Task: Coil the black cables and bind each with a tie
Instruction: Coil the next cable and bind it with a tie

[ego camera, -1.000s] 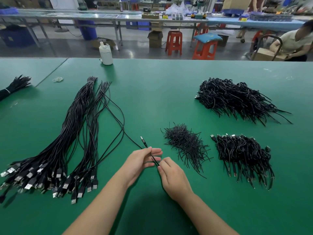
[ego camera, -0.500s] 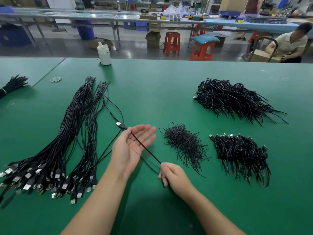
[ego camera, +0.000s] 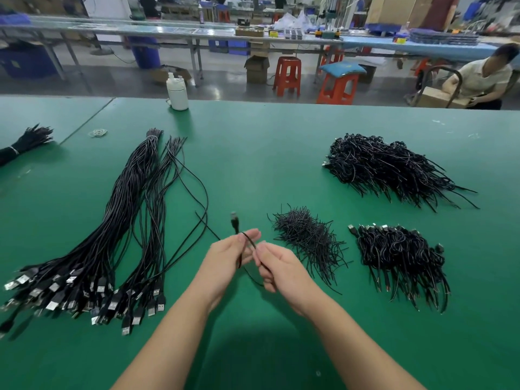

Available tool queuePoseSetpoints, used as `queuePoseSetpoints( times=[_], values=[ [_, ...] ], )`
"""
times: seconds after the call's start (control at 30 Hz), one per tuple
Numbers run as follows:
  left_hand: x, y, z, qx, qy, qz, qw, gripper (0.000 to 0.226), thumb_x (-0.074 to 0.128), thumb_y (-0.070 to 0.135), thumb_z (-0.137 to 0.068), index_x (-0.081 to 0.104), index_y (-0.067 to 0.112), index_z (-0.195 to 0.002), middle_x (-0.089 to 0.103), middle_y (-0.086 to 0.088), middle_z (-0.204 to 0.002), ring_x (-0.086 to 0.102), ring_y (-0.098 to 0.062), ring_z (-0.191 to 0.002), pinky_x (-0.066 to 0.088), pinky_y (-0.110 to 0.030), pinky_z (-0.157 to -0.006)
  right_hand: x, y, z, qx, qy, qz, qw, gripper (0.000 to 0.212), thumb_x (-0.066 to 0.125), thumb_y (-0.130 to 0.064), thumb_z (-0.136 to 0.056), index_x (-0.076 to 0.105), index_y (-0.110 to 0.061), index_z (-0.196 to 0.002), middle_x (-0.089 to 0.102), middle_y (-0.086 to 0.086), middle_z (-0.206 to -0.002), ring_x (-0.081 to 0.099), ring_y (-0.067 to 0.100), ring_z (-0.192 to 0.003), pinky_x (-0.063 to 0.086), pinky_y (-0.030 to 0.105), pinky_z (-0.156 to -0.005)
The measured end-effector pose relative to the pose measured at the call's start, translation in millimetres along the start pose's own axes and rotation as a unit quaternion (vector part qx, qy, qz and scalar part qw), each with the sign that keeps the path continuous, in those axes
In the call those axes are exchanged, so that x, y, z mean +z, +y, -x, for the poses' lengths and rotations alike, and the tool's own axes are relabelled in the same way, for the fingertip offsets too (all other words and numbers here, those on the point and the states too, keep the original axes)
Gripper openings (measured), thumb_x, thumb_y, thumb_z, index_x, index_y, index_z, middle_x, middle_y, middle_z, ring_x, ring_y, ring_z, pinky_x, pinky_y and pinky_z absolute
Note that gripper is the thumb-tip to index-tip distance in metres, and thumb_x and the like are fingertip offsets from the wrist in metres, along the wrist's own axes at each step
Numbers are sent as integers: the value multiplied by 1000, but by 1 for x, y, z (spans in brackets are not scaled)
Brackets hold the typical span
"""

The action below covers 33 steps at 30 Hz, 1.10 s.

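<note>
While your left hand [ego camera: 225, 256] holds the first loop of the cable [ego camera: 235, 220] on curled fingers and your right hand [ego camera: 277, 263] pinches its run, you're coiling above the tabletop's near edge; next, wrap again, then reach for the ties [ego camera: 306, 235] just right.

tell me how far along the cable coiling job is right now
Done: two heaps of coiled cables, far right and near right. In hand: the left hand and right hand are looping one cable, not yet tied. Left: the big bundle of straight cables, with the loose ties waiting.
</note>
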<state>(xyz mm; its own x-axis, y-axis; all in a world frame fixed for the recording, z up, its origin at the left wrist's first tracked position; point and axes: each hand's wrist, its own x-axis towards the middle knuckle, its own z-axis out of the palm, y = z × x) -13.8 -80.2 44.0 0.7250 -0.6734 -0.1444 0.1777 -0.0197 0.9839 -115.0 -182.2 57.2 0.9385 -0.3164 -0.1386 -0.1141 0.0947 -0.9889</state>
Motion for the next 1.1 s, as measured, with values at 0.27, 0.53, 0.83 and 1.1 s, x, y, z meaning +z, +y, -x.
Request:
queuePoseSetpoints(
  times=[0.27, 0.53, 0.83, 1.1],
  values=[
    [-18, 30, -15, -2, 24, 432, 902, 37, 35, 25, -105, 63, 2, -101, 74, -17, -96, 74, -20, -80, 60, -28, -63, -1, 36, 6, 101, -40, -20, 994, 40, 41, -32, -105, 44, -20, -67, 22, -2, -55, 13, 13, -50, 12, 30, -49],
    [-51, 23, 7, -32, -365, -158, 917, 41, 45, 30, -103, 66, -4, -99, 74, -13, -89, 56, -14, -47, 36, -23, -47, -24, 24, -1, 96, -14, -383, 919, 31, 47, -26, -95, 53, -13, -67, 22, -7, -49, 17, 7, -41, 11, 23, -42],
    [-1, -6, -4, 2, 31, 169, 985, 32, 37, 14, -106, 62, -5, -112, 72, -16, -113, 69, -27, -107, 58, -30, -85, 4, 33, 8, 115, -66, -103, 986, 37, 38, -30, -106, 46, -18, -72, 24, -5, -52, 10, 11, -49, 10, 23, -44],
    [-18, 27, 0, 42, -187, 160, 968, 34, 45, 20, -99, 67, -4, -90, 59, -9, -57, 32, -12, -40, 29, -23, -48, -21, 23, 5, 138, -47, -292, 945, 35, 44, -30, -101, 50, -17, -69, 22, -7, -51, 11, 8, -45, 8, 22, -43]
  ],
)
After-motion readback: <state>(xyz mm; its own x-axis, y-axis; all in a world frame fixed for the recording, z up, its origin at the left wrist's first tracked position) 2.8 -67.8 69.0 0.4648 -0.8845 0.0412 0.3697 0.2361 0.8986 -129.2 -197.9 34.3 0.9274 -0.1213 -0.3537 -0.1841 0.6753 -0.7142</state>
